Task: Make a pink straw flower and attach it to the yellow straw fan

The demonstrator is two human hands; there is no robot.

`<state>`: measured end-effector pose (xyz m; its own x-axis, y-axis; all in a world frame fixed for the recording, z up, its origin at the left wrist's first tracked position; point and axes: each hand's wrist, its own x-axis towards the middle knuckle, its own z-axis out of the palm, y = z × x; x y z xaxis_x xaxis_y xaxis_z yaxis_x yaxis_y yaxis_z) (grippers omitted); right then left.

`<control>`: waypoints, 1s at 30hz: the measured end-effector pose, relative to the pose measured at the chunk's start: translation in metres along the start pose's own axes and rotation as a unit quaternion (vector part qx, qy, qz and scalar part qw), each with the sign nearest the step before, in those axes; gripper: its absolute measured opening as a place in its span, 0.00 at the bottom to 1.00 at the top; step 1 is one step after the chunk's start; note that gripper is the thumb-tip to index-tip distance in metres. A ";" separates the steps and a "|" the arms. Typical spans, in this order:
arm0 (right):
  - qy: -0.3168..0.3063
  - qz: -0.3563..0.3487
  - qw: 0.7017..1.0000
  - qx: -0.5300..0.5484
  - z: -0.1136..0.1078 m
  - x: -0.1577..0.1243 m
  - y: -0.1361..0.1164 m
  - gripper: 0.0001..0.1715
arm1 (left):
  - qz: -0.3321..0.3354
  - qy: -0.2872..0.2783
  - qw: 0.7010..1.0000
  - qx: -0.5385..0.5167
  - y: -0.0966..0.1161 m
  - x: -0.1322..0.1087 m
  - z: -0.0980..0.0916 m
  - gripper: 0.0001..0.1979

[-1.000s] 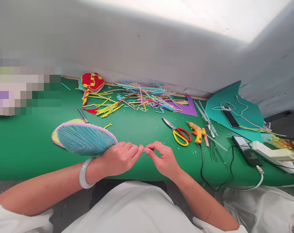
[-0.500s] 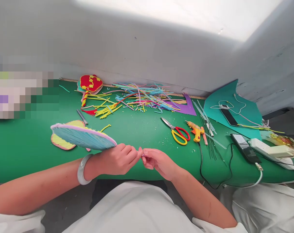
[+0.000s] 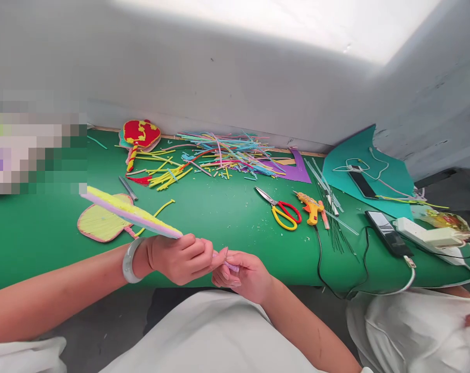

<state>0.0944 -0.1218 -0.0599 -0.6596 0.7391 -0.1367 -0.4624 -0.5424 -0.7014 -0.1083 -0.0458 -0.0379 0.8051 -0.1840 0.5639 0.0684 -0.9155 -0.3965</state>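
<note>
Holding the fuzzy fan (image 3: 131, 210) edge-on over the near-left desk (image 3: 207, 212), gripping its lilac handle (image 3: 232, 267) in a curled left hand (image 3: 183, 258), pinching the handle's end with the right hand (image 3: 245, 273), seemingly for steadiness.

Two hands, one left hand (image 3: 182, 257) and one right hand (image 3: 244, 274); one bracelet (image 3: 129, 263). One raised fan (image 3: 131, 211), one lilac stem (image 3: 232, 267), one pale yellow fan (image 3: 102, 224) and one red fan (image 3: 141, 133), with at least one more layered beneath the red, exact number hidden. One red tassel (image 3: 138, 181). One pair of scissors (image 3: 274, 202), one glue gun (image 3: 311, 206), one grey rod (image 3: 128, 188), one purple sheet (image 3: 300, 172), one teal sheet (image 3: 392, 181). Two phone-like devices, one slim (image 3: 361, 184), one thicker (image 3: 388, 235); one power strip (image 3: 408, 228). Pipe cleaners (image 3: 227, 151) and green wires (image 3: 340, 234): many, too tangled to count.
</note>
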 end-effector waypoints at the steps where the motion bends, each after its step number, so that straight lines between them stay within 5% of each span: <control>1: 0.006 0.000 1.000 -0.008 -0.001 -0.001 -0.001 0.17 | -0.001 -0.009 1.000 0.014 0.000 -0.001 0.001 0.14; 6: 0.027 -0.022 0.996 -0.081 -0.002 -0.009 -0.010 0.27 | 0.016 -0.032 0.997 0.070 -0.001 0.003 -0.004 0.11; 10: 0.063 -0.031 0.988 -0.137 0.002 -0.012 -0.013 0.19 | -0.002 -0.053 0.998 0.039 -0.001 0.008 -0.006 0.11; 15: 0.098 -0.050 0.983 -0.144 0.005 -0.010 -0.006 0.21 | 0.005 -0.008 1.000 0.017 -0.006 0.014 -0.007 0.09; 21: 0.174 -0.118 0.967 -0.144 -0.008 -0.005 -0.005 0.23 | -0.101 -0.074 0.990 -0.064 -0.003 0.032 -0.011 0.22; 25: 0.191 -0.133 0.962 -0.142 -0.027 0.001 -0.015 0.21 | -0.140 0.037 0.988 -0.046 0.019 0.033 0.000 0.17; 27: 0.193 -0.143 0.958 -0.156 -0.035 0.005 -0.020 0.20 | -0.277 0.101 0.954 -0.059 0.023 0.030 0.011 0.12; 28: 0.195 -0.151 0.956 -0.161 -0.037 0.008 -0.022 0.20 | -0.382 0.116 0.912 -0.094 0.021 0.029 0.016 0.10; 30: 0.197 -0.162 0.953 -0.164 -0.039 0.014 -0.023 0.20 | -0.573 0.110 0.781 -0.222 0.012 0.032 0.027 0.12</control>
<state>0.1191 -0.0835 -0.0731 -0.2103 0.9741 -0.0829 -0.3509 -0.1544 -0.9236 -0.0658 -0.0532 -0.0437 0.2402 0.8347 0.4956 0.4196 -0.5496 0.7224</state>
